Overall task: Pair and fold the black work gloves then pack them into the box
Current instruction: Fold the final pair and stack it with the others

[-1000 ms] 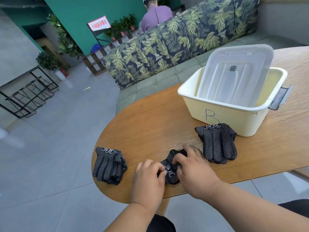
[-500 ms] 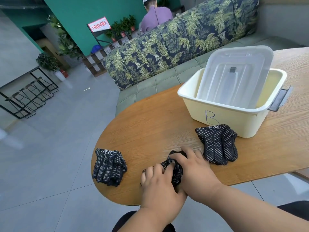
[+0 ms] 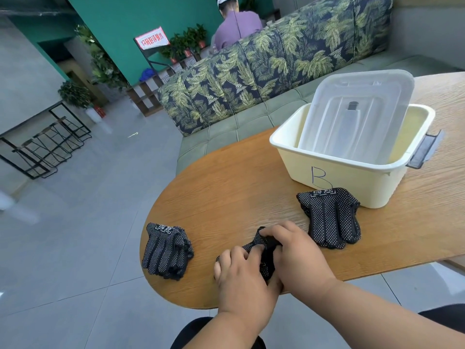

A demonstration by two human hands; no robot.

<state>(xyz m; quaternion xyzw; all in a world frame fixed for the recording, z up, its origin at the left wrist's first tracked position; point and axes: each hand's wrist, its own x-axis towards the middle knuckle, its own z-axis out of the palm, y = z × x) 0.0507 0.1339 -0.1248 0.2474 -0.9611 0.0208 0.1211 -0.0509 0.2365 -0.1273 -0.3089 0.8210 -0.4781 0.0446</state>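
Both hands squeeze a bunched-up glove (image 3: 264,250) near the front edge of the tabletop (image 3: 226,192). The left hand (image 3: 242,275) and right hand (image 3: 297,255) curl their fingers around it. One pair (image 3: 166,250) lies to the left. Another pair (image 3: 329,217) lies touching the box (image 3: 327,172).

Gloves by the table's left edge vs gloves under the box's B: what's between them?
In the head view, both hands, left hand and right hand, gripping a bunched glove pair; otherwise bare table.
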